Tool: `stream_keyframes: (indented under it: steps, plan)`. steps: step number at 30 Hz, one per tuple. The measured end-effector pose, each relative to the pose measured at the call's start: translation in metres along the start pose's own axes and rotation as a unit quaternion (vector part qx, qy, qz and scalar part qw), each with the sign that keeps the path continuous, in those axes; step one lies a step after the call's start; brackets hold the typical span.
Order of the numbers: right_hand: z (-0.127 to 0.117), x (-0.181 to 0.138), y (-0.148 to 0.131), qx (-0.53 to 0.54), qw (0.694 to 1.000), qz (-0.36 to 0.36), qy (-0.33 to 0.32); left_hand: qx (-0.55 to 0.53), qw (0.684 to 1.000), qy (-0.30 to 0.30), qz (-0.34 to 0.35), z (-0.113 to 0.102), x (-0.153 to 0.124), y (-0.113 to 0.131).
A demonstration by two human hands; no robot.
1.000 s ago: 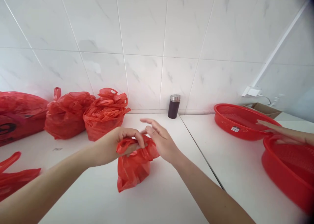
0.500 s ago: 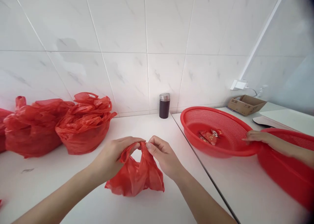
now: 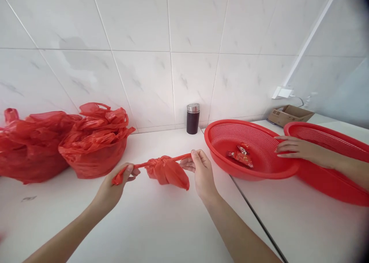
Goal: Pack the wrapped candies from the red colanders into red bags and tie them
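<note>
Since nothing stands on the near middle of the table (image 3: 144,228), there is open room there, bounded at right by a dark seam (image 3: 255,211). Just beyond, the bag (image 3: 168,173) is slung between two hands, its neck cinched and its body drooping rightward; whether it touches the table I cannot tell. The left hand (image 3: 122,178) has its grip closed round one bunched end, while the right hand (image 3: 203,172) pinches the other between thumb and fingers. Both ends look taut — a slow, even pull would likely suit them, as a jerk could tear thin plastic.

Farther right, the basket (image 3: 226,167) holding packets (image 3: 242,156) limits outward travel, and a co-worker's hand (image 3: 300,149) is at its right rim. Far left, a big bag (image 3: 95,149) crowds the left hand's way forward. The flask (image 3: 193,119), near the wall (image 3: 150,90), seems well out of the pull.
</note>
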State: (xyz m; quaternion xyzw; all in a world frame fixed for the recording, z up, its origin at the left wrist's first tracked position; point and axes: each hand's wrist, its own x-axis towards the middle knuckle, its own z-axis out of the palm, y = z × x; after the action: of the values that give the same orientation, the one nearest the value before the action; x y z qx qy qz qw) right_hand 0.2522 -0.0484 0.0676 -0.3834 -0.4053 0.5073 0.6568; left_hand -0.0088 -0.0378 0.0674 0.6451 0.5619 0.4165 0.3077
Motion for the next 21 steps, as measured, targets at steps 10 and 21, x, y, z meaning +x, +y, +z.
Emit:
stream_keyframes:
  steps: [10,21]
  plan:
    - [-0.008,0.004,0.037,-0.197,0.98,0.003,0.013,-0.025,0.984,0.058,0.167,0.054,0.004,0.035]
    - [-0.001,-0.004,0.038,-0.069,0.997,-0.013,-0.027,-0.049,0.973,0.16,0.159,0.079,-0.001,0.037]
